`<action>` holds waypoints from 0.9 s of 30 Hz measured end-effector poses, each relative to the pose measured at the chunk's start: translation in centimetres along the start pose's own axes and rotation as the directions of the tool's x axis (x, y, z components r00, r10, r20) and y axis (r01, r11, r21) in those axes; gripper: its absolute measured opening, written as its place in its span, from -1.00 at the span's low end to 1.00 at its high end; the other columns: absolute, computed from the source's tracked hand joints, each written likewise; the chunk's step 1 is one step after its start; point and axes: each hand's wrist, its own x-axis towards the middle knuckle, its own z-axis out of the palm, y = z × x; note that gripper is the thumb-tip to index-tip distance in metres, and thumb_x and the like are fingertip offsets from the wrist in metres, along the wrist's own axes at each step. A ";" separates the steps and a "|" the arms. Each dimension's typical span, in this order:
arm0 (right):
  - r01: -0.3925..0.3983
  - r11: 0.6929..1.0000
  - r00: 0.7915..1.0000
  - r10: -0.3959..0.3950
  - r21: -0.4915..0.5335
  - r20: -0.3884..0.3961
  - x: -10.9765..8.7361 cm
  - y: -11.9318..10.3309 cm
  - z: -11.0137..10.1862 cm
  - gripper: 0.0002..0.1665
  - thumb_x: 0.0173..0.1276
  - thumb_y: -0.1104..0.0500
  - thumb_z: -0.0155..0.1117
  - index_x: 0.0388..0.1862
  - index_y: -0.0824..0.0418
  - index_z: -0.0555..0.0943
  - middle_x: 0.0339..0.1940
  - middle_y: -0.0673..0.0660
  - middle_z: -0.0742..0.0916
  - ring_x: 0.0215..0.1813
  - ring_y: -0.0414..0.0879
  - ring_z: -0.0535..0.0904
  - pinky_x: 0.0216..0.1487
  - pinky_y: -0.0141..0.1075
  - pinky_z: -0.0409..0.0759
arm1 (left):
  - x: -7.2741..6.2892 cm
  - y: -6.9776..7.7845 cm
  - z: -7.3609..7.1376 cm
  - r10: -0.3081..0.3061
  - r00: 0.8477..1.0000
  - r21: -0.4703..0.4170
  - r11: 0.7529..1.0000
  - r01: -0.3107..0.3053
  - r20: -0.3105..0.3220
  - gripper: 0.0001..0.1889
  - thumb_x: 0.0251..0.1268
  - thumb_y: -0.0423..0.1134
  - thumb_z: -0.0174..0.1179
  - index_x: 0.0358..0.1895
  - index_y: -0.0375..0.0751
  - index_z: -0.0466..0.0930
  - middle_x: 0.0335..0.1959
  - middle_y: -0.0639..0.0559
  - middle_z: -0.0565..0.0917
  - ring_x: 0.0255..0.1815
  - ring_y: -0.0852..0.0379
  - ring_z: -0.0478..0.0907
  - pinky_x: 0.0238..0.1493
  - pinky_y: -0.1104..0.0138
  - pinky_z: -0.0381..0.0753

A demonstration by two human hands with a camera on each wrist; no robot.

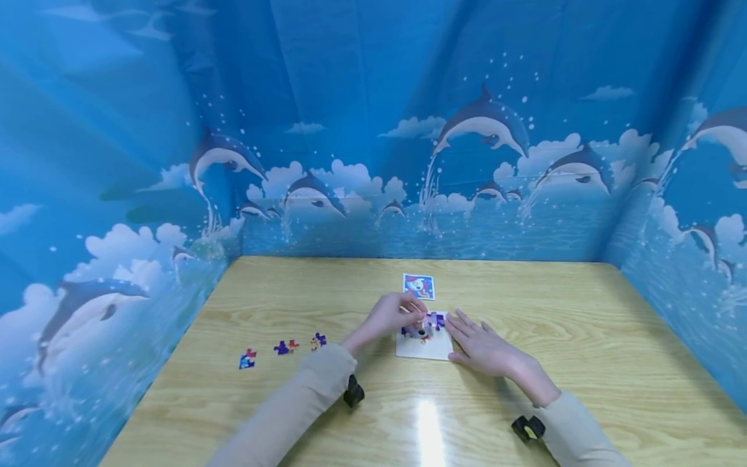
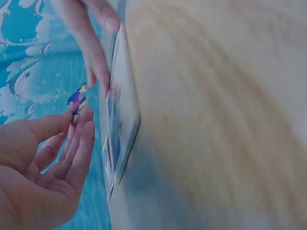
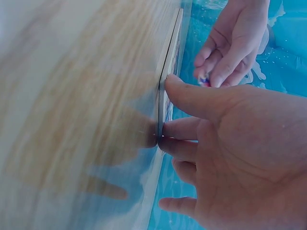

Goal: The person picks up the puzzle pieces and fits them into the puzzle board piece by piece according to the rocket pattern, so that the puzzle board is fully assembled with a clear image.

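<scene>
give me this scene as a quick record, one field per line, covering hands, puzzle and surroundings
left hand: the left hand pinches a puzzle piece above the board
right hand: the right hand touches the board's right edge, fingers spread
board: the board lies on the table, joined pieces on its far part, near part bare
loose pieces: several loose pieces lie left of the board
picture: a picture card lies just beyond the board
backdrop: a blue dolphin curtain

A purple, red and yellow puzzle piece (image 2: 76,101) is pinched above the partly filled board (image 1: 421,351).
</scene>
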 end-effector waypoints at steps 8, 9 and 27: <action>-0.005 1.000 1.000 0.005 -0.005 0.002 0.0 0.0 0.0 -0.22 0.60 -0.01 0.09 0.57 0.42 0.15 0.62 0.39 0.15 0.63 0.35 -0.09 0.50 0.42 -0.06 | 0.2 0.0 2.1 -0.013 1.000 0.081 0.997 0.012 0.007 -0.97 0.30 -0.29 0.38 -0.24 -0.13 0.74 -0.48 0.18 0.71 -0.53 0.32 0.60 -0.50 0.48 0.59; -0.004 1.000 1.000 0.004 -0.007 0.001 0.0 0.0 0.0 -0.22 0.60 -0.01 0.09 0.57 0.42 0.15 0.62 0.39 0.15 0.63 0.36 -0.08 0.49 0.42 -0.06 | 0.2 0.0 2.3 -0.020 1.000 0.090 0.996 0.020 0.007 -0.96 0.30 -0.29 0.39 -0.24 -0.14 0.74 -0.50 0.20 0.69 -0.53 0.33 0.59 -0.49 0.49 0.59; -0.011 1.000 1.000 0.011 -0.015 0.002 0.2 0.0 0.1 -0.21 0.60 -0.01 0.09 0.58 0.41 0.13 0.62 0.40 0.15 0.63 0.35 -0.07 0.49 0.42 -0.04 | 0.8 0.6 3.1 -0.027 0.999 0.271 0.962 0.036 -0.038 -0.93 0.18 -0.31 0.47 -0.37 -0.09 0.75 -0.48 0.18 0.71 -0.50 0.36 0.55 -0.40 0.55 0.55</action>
